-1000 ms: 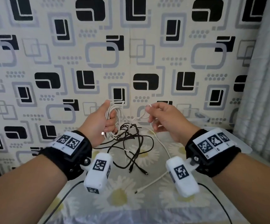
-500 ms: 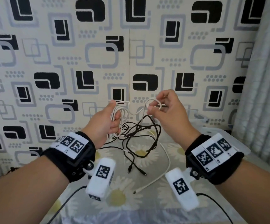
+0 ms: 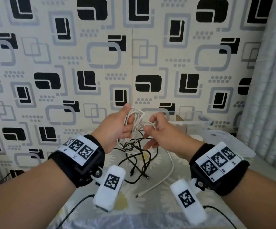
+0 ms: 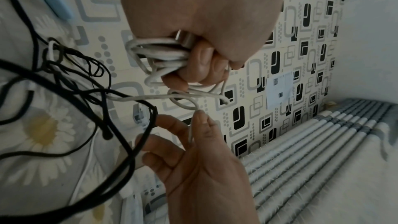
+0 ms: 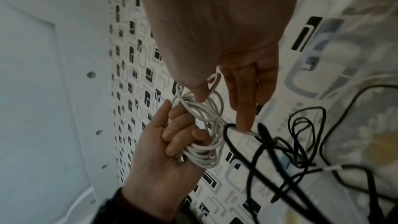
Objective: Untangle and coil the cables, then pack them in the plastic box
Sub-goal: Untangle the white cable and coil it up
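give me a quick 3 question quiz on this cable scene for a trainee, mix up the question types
1. True or false: the left hand grips a bundle of loops of the white cable.
2. Multiple choice: where is the black cable? A) coiled in the left hand B) in a loose tangle hanging down onto the flowered cloth C) inside the plastic box
3. Fill in: the right hand pinches a strand of the ____ cable.

Key: 1 true; 2 B; 3 white
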Tool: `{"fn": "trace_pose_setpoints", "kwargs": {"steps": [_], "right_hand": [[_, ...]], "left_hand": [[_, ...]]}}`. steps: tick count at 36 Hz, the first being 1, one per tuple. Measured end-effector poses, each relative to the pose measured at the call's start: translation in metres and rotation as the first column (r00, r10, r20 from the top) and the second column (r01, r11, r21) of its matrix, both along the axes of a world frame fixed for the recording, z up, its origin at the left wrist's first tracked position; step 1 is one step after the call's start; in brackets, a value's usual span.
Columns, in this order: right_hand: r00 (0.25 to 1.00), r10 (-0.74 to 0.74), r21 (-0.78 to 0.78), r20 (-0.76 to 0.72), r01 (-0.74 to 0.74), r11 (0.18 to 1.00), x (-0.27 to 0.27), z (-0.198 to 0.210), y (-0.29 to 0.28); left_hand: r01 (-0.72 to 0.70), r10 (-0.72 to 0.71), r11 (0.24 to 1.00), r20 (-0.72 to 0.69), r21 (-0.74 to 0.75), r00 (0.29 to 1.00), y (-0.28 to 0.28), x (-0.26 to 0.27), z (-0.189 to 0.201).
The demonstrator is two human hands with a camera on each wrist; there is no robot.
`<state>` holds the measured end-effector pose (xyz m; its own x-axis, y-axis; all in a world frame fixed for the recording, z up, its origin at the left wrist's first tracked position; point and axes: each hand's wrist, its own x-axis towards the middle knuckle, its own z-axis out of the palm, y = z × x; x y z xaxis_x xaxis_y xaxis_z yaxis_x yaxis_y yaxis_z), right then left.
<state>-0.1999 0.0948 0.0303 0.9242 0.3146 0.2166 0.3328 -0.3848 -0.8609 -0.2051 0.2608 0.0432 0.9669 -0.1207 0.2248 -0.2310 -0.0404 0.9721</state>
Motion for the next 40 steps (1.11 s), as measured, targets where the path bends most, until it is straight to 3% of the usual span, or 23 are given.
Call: {"fn": "trace_pose_setpoints", "kwargs": {"steps": [6,12,18,23,32,40], "right_hand": [[0.913,0.199,0.369,-0.357,-0.058,0.927,-0.002,-0.004,0.000],[0.881,0.233,0.454,-0.412,-0.024,0.891,0.009,-0.007,-0.007],[0.947,0.075,0.334,-0.313,0.035,0.942,0.017,-0.006,-0.017],[0.984,-0.107,0.142,-0.140,0.127,0.982,0.019,-0.004,-0.021],[0.963,-0.222,-0.118,0.151,0.241,0.963,0.017,0.001,-0.025],[0.923,-0.275,-0.289,0.268,0.350,0.891,0.027,0.002,-0.034]], "left_hand": [[0.006,-0.005,1.000,-0.008,0.008,1.000,0.000,0.001,-0.003],[-0.002,0.002,1.000,-0.009,0.012,1.000,0.002,0.000,-0.001],[-0.022,0.022,1.000,-0.011,0.003,1.000,0.004,-0.001,-0.004],[-0.072,0.071,0.997,-0.017,-0.033,0.997,0.005,-0.001,-0.003],[-0.094,0.098,0.986,0.021,-0.141,0.995,0.010,0.003,-0.003],[-0.086,0.096,0.985,0.055,-0.148,0.994,0.011,0.003,-0.003]]}}
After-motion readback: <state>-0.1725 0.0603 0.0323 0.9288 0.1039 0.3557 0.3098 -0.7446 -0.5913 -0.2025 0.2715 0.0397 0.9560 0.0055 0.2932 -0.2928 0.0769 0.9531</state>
